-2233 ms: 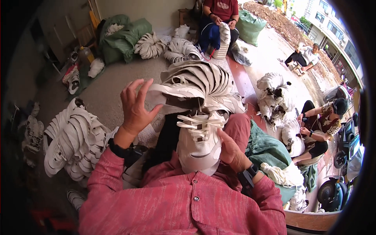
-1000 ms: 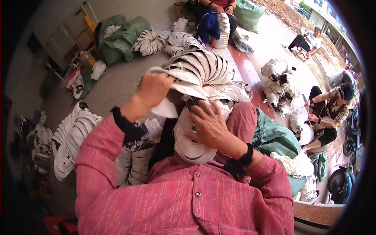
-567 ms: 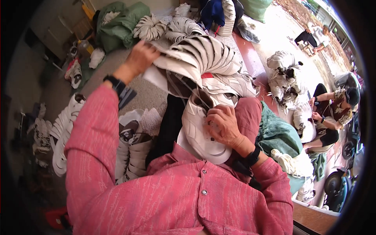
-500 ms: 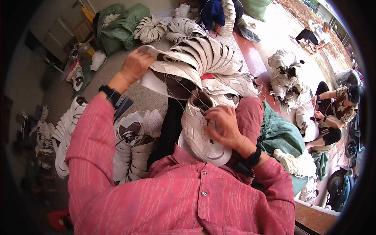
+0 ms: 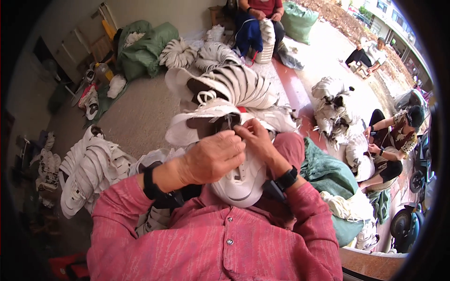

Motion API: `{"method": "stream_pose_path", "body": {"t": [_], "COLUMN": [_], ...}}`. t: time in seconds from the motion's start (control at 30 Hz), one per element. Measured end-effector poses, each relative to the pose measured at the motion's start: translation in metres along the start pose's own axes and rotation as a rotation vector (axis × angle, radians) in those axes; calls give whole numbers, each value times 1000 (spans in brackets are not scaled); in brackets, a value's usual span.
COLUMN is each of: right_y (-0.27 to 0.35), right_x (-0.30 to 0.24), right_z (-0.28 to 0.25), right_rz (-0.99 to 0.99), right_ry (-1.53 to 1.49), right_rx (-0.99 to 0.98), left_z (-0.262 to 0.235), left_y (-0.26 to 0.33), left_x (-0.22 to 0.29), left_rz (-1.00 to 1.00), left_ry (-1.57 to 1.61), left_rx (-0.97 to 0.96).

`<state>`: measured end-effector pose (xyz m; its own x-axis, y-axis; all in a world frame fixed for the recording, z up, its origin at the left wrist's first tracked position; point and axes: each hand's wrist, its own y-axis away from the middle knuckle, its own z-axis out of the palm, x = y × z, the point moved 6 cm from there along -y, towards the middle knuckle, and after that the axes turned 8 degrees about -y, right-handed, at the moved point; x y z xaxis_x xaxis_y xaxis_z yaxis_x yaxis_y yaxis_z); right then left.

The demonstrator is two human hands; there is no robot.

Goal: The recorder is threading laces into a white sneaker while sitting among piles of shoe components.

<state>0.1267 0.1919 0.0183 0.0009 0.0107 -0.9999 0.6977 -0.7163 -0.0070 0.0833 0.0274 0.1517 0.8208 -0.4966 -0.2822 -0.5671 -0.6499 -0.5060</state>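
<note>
white shoe (image 5: 241,180) braced in lap for steadiness | lace (image 5: 230,122) pinched by left hand (image 5: 213,157) and right hand (image 5: 255,140) | stacked shoes (image 5: 229,86) kept ahead

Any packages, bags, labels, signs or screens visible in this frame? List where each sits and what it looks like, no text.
Green sack: far left on the floor, slumped, white shoe parts on top.
Second green sack: top centre beside a seated person, full and rounded.
Teal sack: right of the person's lap, crumpled.
Yellow-capped bottle: by the left wall, label unclear.
Wristbands: left and right, black, faces not readable.
No signs or lit screens visible.
</note>
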Motion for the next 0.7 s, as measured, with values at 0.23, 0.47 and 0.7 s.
{"method": "stream_pose_path", "body": {"t": [0.23,0.47,0.7], "right_y": [-13,-1,3], "right_x": [33,42,26], "right_z": [13,15,21], "right_rz": [-165,-201,-70], "right_ry": [230,368,-108], "right_rx": [-42,9,-90], "left_z": [73,83,79], "left_y": [6,61,131], "left_x": [-46,-135,-171], "left_rz": [-183,-19,-51], "left_ry": [105,-21,-108], "left_rx": [-183,-304,-374]}}
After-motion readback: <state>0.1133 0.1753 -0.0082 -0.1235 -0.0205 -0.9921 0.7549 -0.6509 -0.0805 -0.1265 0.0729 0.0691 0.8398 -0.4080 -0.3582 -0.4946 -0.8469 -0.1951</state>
